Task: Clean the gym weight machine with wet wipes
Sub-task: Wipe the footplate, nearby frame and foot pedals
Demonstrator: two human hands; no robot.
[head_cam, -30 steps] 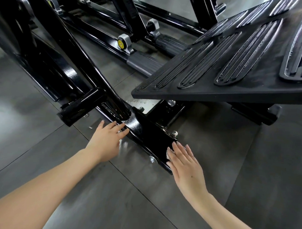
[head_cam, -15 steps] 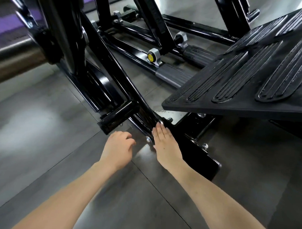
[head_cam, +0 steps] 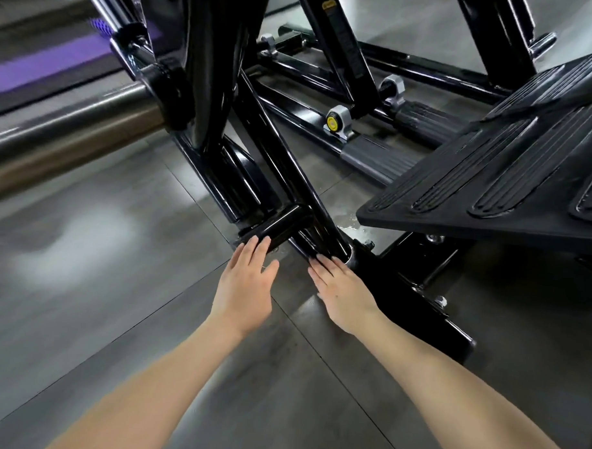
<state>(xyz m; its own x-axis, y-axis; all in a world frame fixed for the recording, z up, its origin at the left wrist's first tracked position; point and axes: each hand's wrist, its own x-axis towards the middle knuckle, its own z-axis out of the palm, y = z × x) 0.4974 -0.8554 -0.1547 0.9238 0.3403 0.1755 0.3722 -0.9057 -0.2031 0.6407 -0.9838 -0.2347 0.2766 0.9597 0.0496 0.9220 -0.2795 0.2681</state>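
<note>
Down near the floor, both bare hands reach to the base of the black weight machine. The left hand is flat and spread, palm down, its fingertips touching the end of a short black stub tube that juts out from the frame just above the grey floor. The right hand is also flat with its fingers together and extended, their tips lying against the low base beam at the point where a slanted frame tube meets it. Neither hand is closed around anything, and no wet wipe shows in either one (whether something thin lies beneath a palm cannot be told). The two hands lie near each other, a strip of floor between them.

The machine's ribbed black footplate overhangs to the right, above the beam and well clear of the right hand. A small wet patch shines on the floor just under its near corner. To the left, a thick steel bar runs out from the frame. Farther back, a grey bracket with a yellow cap sits on a rail.
</note>
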